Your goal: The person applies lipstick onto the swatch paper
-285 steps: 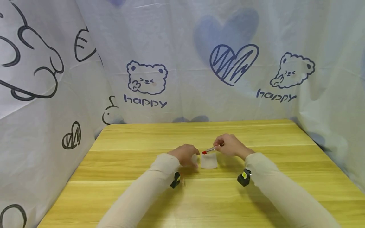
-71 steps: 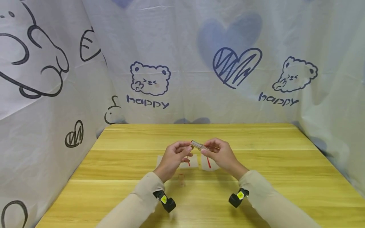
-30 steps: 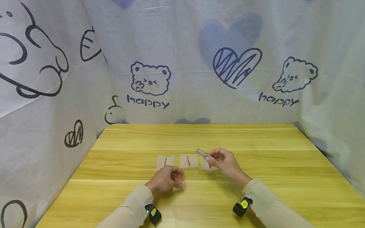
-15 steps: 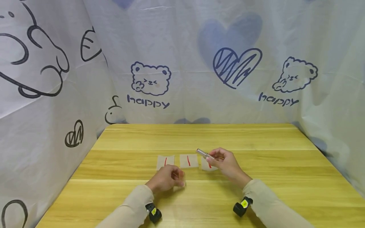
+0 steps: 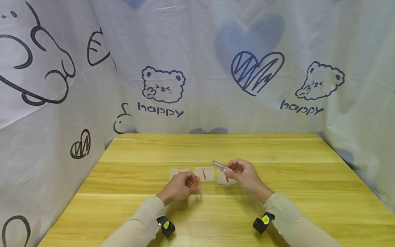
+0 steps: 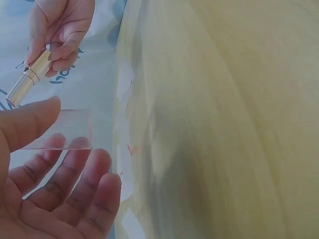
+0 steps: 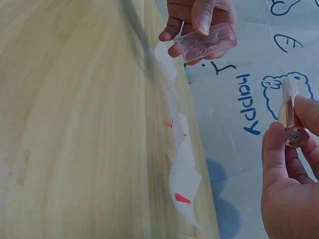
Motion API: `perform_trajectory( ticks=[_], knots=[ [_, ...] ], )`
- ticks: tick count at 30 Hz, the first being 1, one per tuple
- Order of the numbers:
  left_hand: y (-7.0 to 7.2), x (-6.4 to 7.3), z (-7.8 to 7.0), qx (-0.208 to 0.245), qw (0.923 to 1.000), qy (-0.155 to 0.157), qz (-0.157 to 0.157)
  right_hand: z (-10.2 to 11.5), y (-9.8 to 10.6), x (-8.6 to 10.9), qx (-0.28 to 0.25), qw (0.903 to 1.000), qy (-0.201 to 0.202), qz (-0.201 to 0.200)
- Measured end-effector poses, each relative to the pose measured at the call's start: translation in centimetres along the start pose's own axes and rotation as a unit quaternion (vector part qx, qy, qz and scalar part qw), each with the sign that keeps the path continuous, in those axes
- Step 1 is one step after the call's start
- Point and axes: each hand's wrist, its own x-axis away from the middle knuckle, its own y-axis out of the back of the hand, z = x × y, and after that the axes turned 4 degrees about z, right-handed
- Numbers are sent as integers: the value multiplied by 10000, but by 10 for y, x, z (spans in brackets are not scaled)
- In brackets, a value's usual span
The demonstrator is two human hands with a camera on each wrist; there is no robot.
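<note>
In the head view my left hand (image 5: pixel 177 188) pinches a clear, pinkish lipstick cap (image 7: pixel 209 44) between thumb and fingers, raised off the table. Faint lettering shows on the cap in the right wrist view. My right hand (image 5: pixel 247 175) grips a shiny metallic lipstick (image 5: pixel 219 165) by its base, tilted, with its tip towards the upper left. No red shows above the tube's rim. Cap and lipstick are apart. Under and between the hands lie three small paper pieces, the left (image 5: pixel 174 172), the middle (image 5: pixel 208 174) and the right (image 5: pixel 223 179), each with a red stroke.
The wooden table (image 5: pixel 277 212) carries the papers in a row near its middle. Behind it hangs a white cloth (image 5: pixel 200 44) with bear and heart drawings, which also covers both sides. A black wrist camera (image 5: pixel 166 227) sits on each sleeve.
Earlier the red lipstick stood out by a paper, then both hands held the retracted tube. My left hand has since gone down to the cap, taken it and lifted it; the right hand stays nearly still.
</note>
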Motion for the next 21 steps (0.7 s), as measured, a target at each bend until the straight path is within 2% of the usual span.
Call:
perform_trajectory(
  ticks=[10, 15, 21],
  knots=[
    [-1, 1, -7, -293, 9995, -65, -50, 7, -3, 5, 421, 9976, 229, 505],
    [-1, 1, -10, -494, 9984, -180, -216, 7, -6, 5, 668, 9955, 167, 656],
    [-3, 3, -13, -718, 9960, -286, -456, 6, -8, 7, 889, 9927, 272, 767]
  ],
)
